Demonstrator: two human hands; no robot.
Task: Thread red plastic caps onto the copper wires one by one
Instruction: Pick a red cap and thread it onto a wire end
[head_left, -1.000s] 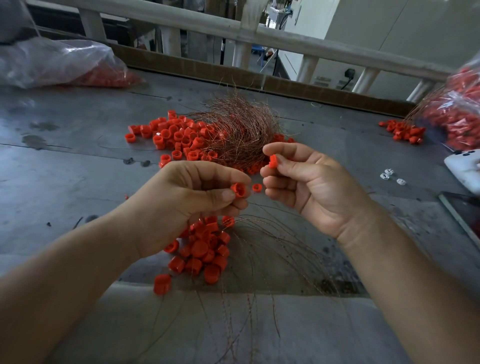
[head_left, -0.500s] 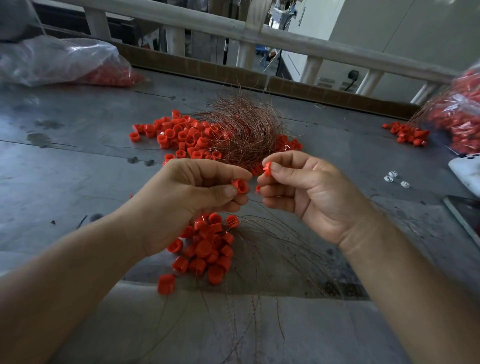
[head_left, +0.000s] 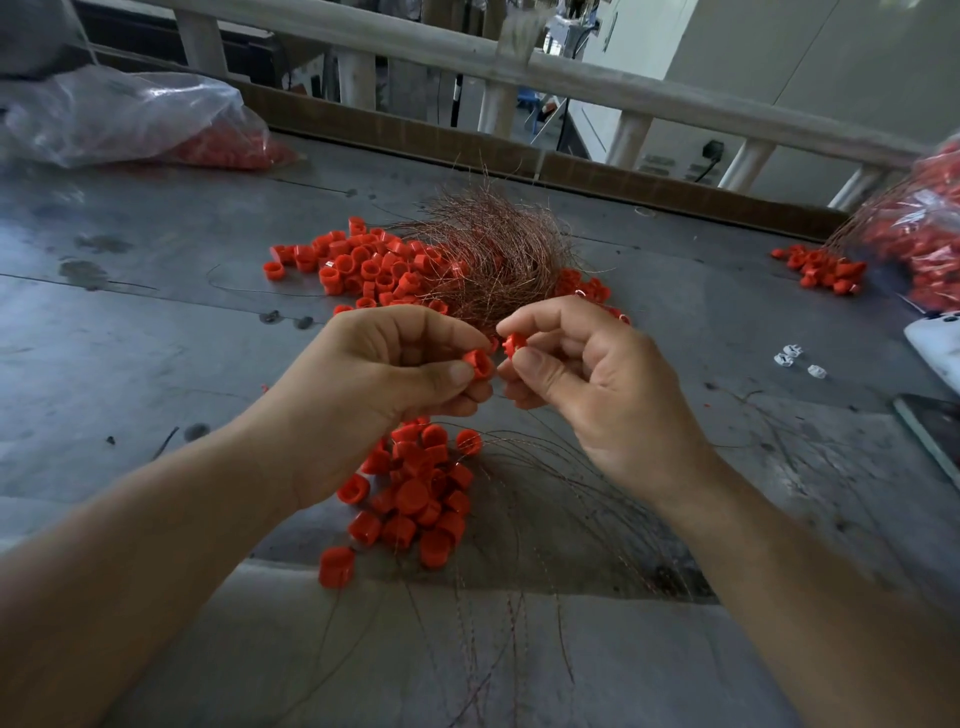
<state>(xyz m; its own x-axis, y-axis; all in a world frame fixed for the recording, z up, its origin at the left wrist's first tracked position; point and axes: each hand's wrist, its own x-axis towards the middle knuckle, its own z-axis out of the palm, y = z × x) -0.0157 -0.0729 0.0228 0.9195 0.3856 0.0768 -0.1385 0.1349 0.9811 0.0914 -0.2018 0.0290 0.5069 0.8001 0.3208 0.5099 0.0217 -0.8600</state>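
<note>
My left hand (head_left: 384, 374) pinches a red plastic cap (head_left: 479, 364) between thumb and fingers above the grey table. Close beside it, my right hand (head_left: 587, 384) pinches a second red cap (head_left: 514, 345) between thumb and forefinger. The two caps are a finger's width apart. A tangled bundle of copper wires (head_left: 493, 260) lies just behind the hands. Thin copper wires (head_left: 545, 499) fan out on the table under my right wrist. A pile of red caps (head_left: 415, 499) lies below my left hand; another heap of caps (head_left: 358, 265) lies left of the wire bundle.
A clear plastic bag of red caps (head_left: 130, 119) lies at the far left. Another bag of caps (head_left: 924, 234) sits at the right edge with a small heap of loose caps (head_left: 826, 270) beside it. Small white parts (head_left: 792, 358) and a dark flat phone (head_left: 930, 431) lie at right. A railing (head_left: 571, 78) borders the table's far side.
My right hand has turned its cap and brought it down closer to the cap in my left hand. Both hands have shifted slightly nearer each other.
</note>
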